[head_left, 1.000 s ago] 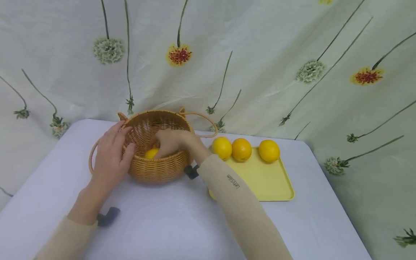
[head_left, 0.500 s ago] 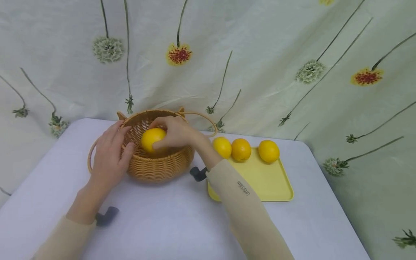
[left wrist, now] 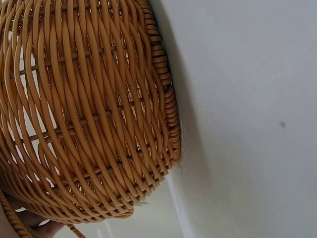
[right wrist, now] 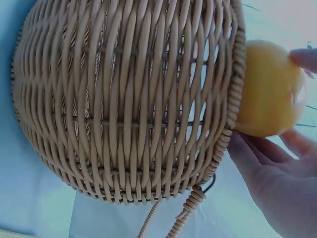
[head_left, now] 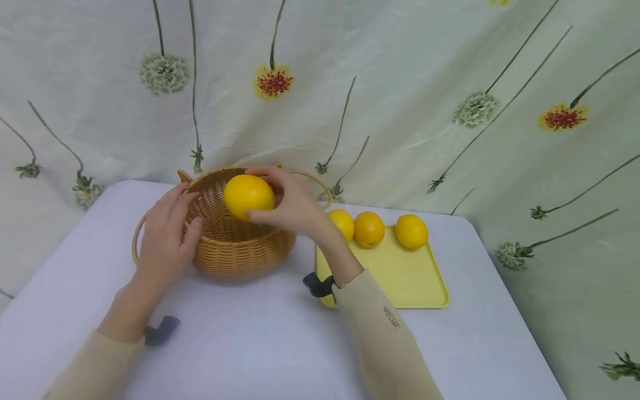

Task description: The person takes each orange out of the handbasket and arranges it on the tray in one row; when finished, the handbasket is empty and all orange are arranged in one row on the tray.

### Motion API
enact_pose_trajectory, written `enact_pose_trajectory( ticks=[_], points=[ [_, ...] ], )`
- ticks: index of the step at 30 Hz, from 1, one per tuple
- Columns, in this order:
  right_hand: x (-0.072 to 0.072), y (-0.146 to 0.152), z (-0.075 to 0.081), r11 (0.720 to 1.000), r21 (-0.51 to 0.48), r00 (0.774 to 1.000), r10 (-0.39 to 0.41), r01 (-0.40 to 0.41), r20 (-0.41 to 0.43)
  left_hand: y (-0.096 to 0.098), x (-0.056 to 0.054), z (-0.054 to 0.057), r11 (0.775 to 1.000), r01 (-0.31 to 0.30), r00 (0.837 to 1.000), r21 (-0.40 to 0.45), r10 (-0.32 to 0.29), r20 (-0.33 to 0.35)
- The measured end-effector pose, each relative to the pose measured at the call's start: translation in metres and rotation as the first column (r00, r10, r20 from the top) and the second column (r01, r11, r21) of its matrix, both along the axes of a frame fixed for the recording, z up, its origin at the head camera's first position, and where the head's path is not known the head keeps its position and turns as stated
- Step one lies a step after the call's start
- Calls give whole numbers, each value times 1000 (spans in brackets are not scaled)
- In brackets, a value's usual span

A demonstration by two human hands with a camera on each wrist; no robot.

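Observation:
A yellow-orange orange [head_left: 248,197] is held by my right hand [head_left: 295,205], thumb on its near side and fingers round the far side. It is over the mouth of the wicker basket [head_left: 240,258], and in the right wrist view the orange [right wrist: 270,89] shows just past the rim. My left hand [head_left: 167,236] holds the basket's left rim, with fingertips bent over the edge. In the left wrist view the woven side of the basket [left wrist: 84,109] fills much of the frame, and only a few fingers [left wrist: 37,225] show at the lower corner.
A yellow tray [head_left: 410,283] lies right of the basket, with 3 oranges [head_left: 369,229] along its far side. The right forearm crosses its left edge. A looped handle [head_left: 320,183] sticks out from the basket's right. Flowered cloth [head_left: 400,111] hangs behind the white table [head_left: 250,344].
My right hand has lifted the orange from the bottom of the basket, up and to the right, above the rim. The left hand has kept its place on the basket.

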State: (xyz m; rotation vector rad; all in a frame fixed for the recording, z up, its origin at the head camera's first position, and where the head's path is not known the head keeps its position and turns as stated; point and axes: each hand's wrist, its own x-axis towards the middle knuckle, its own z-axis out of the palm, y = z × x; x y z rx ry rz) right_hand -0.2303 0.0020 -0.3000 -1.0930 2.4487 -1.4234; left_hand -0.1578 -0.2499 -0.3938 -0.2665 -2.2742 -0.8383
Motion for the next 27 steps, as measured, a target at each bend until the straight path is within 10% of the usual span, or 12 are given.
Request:
enact_pose_trajectory(
  ticks=[10,27],
  points=[
    [21,22,-9,953,-289,993,-108,91,-44,0,1,1,1000,0,1000,-4,0,-10],
    [16,52,-37,882,-420,961,-267,214,-70,-2,1,1,1000,4,1000,-2,-4,-9]
  ],
)
